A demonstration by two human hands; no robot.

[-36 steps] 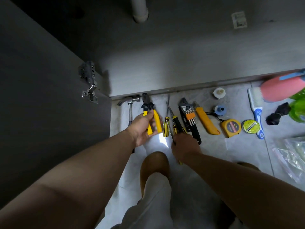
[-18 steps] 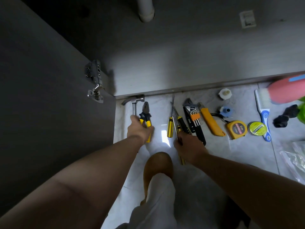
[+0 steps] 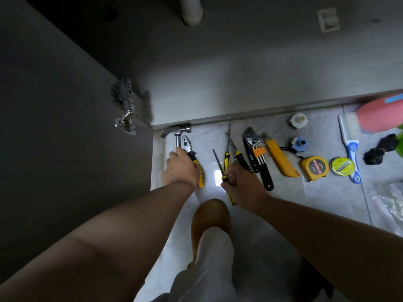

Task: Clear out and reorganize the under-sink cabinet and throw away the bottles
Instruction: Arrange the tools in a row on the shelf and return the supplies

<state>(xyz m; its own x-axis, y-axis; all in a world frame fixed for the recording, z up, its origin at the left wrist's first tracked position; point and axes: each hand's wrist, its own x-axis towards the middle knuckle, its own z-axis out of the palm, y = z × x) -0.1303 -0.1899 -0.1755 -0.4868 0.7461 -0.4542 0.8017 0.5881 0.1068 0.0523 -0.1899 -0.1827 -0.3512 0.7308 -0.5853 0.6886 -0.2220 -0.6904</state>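
Hand tools lie in a row on the tiled floor before the open under-sink cabinet [image 3: 239, 83]. My left hand [image 3: 180, 170] grips the yellow-handled pliers [image 3: 199, 174], which lie right beside the hammer [image 3: 177, 131] at the row's left end. My right hand [image 3: 242, 182] holds a yellow-and-black screwdriver [image 3: 218, 162], its shaft pointing up and left. Two more screwdrivers [image 3: 226, 158] lie just beyond it. A pink bottle [image 3: 383, 116] and part of a green bottle [image 3: 400, 138] lie at the right edge.
Right of the screwdrivers lie a black wrench [image 3: 265, 175], hex keys [image 3: 259, 152], yellow utility knife [image 3: 281, 162], tape measure [image 3: 314, 168], green tape roll [image 3: 341, 165] and a brush [image 3: 349, 136]. The open cabinet door [image 3: 54, 127] stands left; a drain pipe [image 3: 192, 12] hangs inside.
My left hand has carried the pliers left and set them against the hammer's handle. My right hand has stayed on the screwdriver, tilting its shaft to the left.
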